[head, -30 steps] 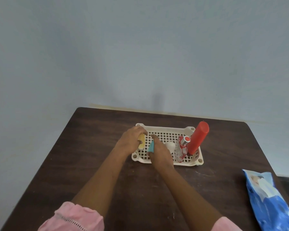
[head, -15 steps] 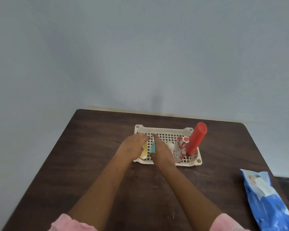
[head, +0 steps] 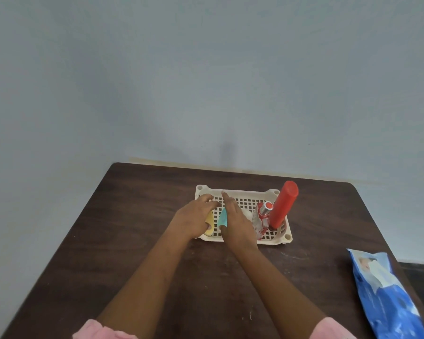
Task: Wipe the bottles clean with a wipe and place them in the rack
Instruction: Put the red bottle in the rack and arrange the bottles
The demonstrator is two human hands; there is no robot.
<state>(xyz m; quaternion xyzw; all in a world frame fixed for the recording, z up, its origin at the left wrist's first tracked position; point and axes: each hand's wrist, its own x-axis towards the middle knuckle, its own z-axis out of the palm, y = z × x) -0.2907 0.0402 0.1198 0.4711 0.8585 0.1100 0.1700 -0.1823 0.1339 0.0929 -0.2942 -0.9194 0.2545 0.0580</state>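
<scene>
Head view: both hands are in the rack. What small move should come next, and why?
Probably release and lift both hands out: the small yellow bottle under the left hand and the teal bottle against the right hand already sit inside the white plastic lattice rack, beside the tall red bottle. How firm either grip is cannot be told.
</scene>
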